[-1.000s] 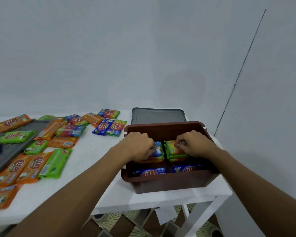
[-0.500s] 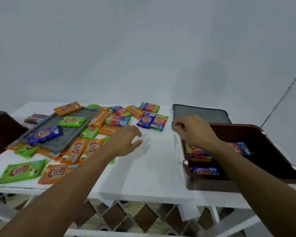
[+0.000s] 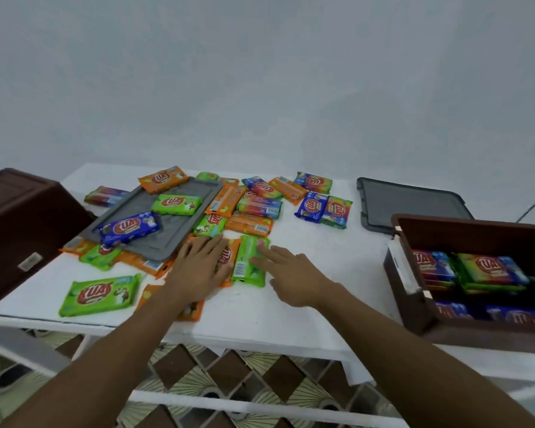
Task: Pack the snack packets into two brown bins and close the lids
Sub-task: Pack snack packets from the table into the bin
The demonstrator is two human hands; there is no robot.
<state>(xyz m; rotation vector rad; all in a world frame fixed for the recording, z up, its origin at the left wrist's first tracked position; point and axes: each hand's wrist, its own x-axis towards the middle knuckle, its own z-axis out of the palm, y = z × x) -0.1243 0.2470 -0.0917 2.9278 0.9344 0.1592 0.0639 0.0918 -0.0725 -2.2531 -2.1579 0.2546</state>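
Observation:
Several snack packets in orange, green, blue and rainbow wrappers lie scattered over the white table (image 3: 306,291). My left hand (image 3: 200,264) lies flat and open on an orange packet (image 3: 227,257). Beside it my right hand (image 3: 288,273) is open, its fingertips touching an upright green packet (image 3: 249,261). At the right stands an open brown bin (image 3: 414,310) with several packets inside. A second brown bin (image 3: 16,230) sits at the far left edge, its inside hidden. One grey lid (image 3: 164,223) lies under some packets; another grey lid (image 3: 405,202) lies behind the right bin.
A large green packet (image 3: 101,293) lies near the table's front left edge. A blue and a rainbow packet (image 3: 323,210) sit together at mid-back. A plain wall rises behind the table. Patterned floor tiles (image 3: 223,375) show below the table's white frame.
Both hands left the right bin and swung left to the loose packets. The view turned left with them, bringing the left bin into sight.

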